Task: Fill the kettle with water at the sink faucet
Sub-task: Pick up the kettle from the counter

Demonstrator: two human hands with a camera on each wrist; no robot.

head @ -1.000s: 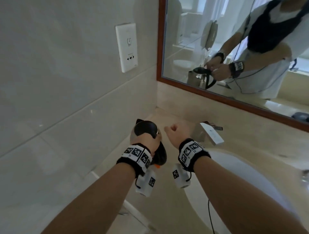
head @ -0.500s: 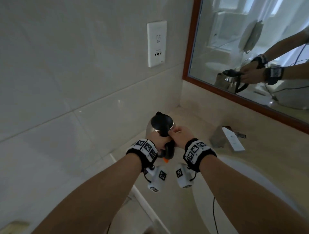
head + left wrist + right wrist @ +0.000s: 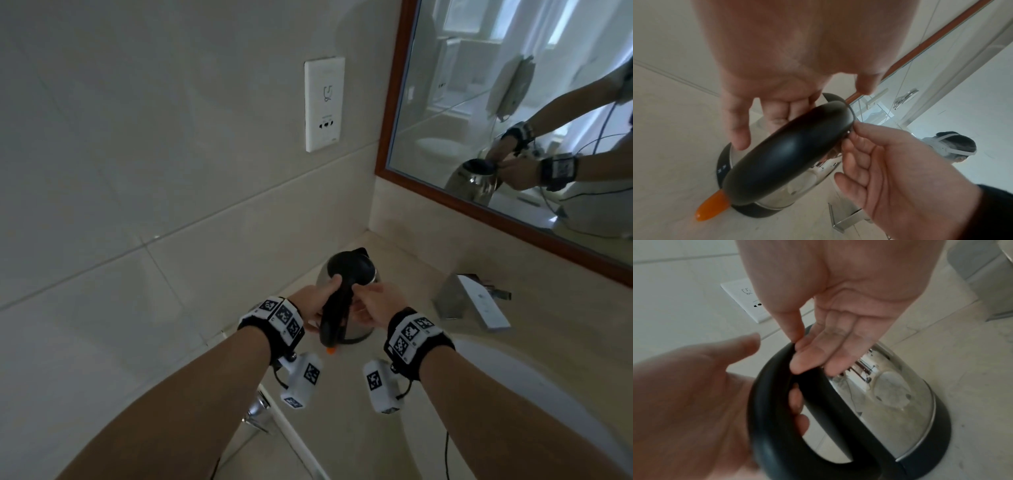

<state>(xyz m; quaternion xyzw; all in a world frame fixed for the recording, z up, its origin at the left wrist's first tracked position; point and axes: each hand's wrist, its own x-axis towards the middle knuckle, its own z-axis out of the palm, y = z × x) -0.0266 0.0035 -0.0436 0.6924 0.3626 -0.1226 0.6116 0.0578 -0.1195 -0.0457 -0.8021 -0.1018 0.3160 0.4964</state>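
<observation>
A steel kettle (image 3: 359, 329) with a black lid (image 3: 352, 269) and black handle (image 3: 334, 318) stands on the beige counter, left of the faucet (image 3: 479, 301). My left hand (image 3: 323, 301) is wrapped round the handle (image 3: 777, 426), its fingers (image 3: 796, 402) showing through the loop. At the handle's top end by the lid, my right hand (image 3: 359, 294) pinches with thumb and forefinger (image 3: 797, 344). The left wrist view shows the same pinch (image 3: 853, 129) and an orange switch (image 3: 711, 206) at the handle's foot. The lid looks closed.
The sink basin (image 3: 534, 394) lies to the right, under the faucet. A tiled wall with a white socket (image 3: 324, 102) rises close behind the kettle. A wood-framed mirror (image 3: 394, 102) runs along the back wall. A chrome fitting (image 3: 257, 411) sits below the counter edge.
My right hand, clenched and apart from the kettle a second ago, has come onto the top of the handle. My left hand has slid from the lid down the handle. My head turned left.
</observation>
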